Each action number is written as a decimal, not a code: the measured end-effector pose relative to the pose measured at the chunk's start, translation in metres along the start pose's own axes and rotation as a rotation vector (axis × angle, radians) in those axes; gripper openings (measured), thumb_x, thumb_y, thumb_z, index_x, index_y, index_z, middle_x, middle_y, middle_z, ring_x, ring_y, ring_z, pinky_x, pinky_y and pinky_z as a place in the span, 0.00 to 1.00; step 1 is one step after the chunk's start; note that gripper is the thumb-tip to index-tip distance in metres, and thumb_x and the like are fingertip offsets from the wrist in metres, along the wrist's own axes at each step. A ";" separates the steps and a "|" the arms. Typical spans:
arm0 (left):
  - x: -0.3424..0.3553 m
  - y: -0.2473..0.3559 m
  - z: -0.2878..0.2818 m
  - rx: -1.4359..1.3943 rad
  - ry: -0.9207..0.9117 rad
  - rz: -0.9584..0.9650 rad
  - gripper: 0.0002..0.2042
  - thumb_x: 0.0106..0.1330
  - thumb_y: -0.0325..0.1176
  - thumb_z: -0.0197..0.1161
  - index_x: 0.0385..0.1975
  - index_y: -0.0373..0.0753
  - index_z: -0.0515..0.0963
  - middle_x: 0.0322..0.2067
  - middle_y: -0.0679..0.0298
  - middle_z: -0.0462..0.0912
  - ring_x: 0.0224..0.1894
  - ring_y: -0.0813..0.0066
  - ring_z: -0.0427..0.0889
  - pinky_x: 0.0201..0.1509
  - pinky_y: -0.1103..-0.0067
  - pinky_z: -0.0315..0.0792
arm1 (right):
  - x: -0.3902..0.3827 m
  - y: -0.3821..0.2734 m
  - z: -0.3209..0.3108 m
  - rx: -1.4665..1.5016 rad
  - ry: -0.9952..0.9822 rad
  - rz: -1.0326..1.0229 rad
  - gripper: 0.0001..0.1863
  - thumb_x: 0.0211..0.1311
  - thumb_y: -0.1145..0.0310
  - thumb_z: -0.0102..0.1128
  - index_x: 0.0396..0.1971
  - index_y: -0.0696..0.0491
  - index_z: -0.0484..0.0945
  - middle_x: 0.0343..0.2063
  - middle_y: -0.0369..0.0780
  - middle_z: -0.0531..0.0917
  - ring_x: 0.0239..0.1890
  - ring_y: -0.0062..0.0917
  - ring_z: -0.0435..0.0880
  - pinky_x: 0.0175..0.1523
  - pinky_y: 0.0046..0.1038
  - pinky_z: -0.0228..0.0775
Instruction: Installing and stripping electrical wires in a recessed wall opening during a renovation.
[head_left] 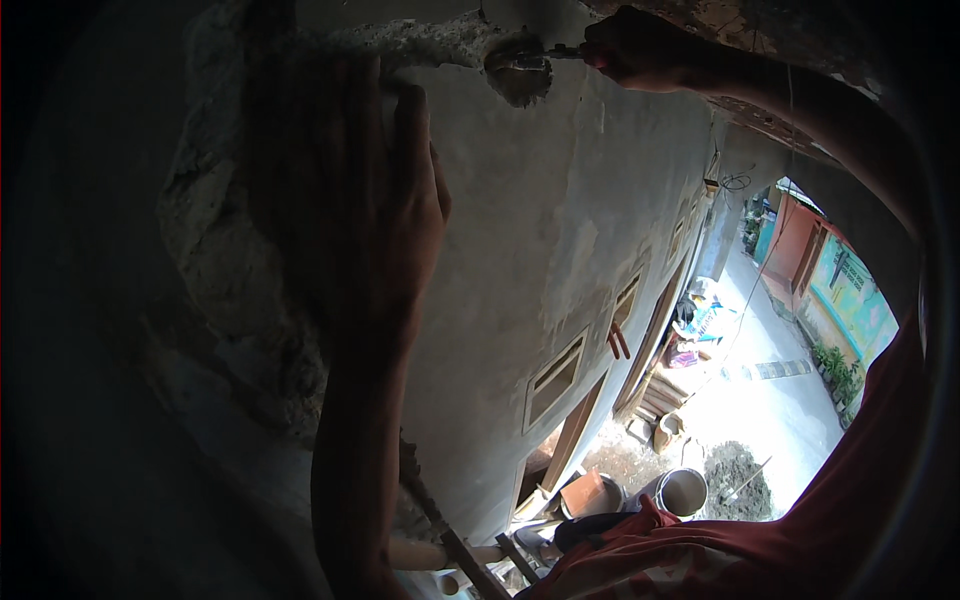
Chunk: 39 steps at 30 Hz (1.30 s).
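Observation:
My left hand (385, 200) lies against the grey wall (510, 200) at the upper left, its fingers stretched upward; their tips are dark in shadow. Rough broken masonry (225, 200) runs beside this hand. At the top, my right hand (635, 52) is closed round the handle of a trowel (562, 51), which points left. The trowel's blade end is at a round dark patch of wet-looking mortar (520, 85) on the wall; much of the blade cannot be made out. A rough, chipped strip of wall (430, 40) stretches between the two hands.
I am high above a sunlit alley. Below stand a bucket (683, 492), a pile of grey mortar (738, 475) and a sack (668, 430). Bamboo (420, 554) and wooden bars (470, 565) lie close under me. Window frames (555, 380) line the wall; a thin cord (790, 120) hangs at right.

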<state>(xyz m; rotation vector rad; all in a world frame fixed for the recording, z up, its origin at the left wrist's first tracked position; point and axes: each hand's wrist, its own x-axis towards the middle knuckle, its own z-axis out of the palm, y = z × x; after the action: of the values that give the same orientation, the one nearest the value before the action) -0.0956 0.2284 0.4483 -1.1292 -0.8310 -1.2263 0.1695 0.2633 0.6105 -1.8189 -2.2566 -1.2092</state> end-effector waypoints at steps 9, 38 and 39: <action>0.000 0.000 0.001 0.001 -0.007 -0.007 0.12 0.57 0.33 0.62 0.41 0.45 0.76 0.49 0.64 0.74 0.57 0.61 0.70 0.64 0.59 0.62 | 0.010 -0.002 0.016 -0.021 0.038 -0.035 0.15 0.63 0.58 0.54 0.35 0.55 0.74 0.25 0.43 0.78 0.24 0.30 0.79 0.32 0.33 0.71; 0.012 -0.012 -0.005 0.043 0.017 0.069 0.09 0.62 0.33 0.59 0.42 0.46 0.76 0.51 0.65 0.75 0.56 0.62 0.72 0.63 0.60 0.63 | -0.021 -0.026 -0.041 0.043 0.038 0.024 0.23 0.65 0.53 0.49 0.32 0.62 0.78 0.27 0.48 0.80 0.31 0.38 0.79 0.37 0.37 0.71; 0.005 -0.009 0.002 0.046 -0.001 0.089 0.09 0.62 0.33 0.59 0.42 0.46 0.76 0.51 0.65 0.75 0.56 0.62 0.72 0.63 0.60 0.63 | -0.021 -0.028 -0.036 0.055 -0.085 0.086 0.24 0.65 0.53 0.48 0.37 0.63 0.78 0.34 0.51 0.81 0.38 0.42 0.79 0.44 0.39 0.71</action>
<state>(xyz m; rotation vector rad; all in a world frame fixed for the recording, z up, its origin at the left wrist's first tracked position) -0.1031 0.2294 0.4552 -1.1182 -0.7973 -1.1281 0.1376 0.2247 0.6111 -1.9600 -2.2040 -1.0657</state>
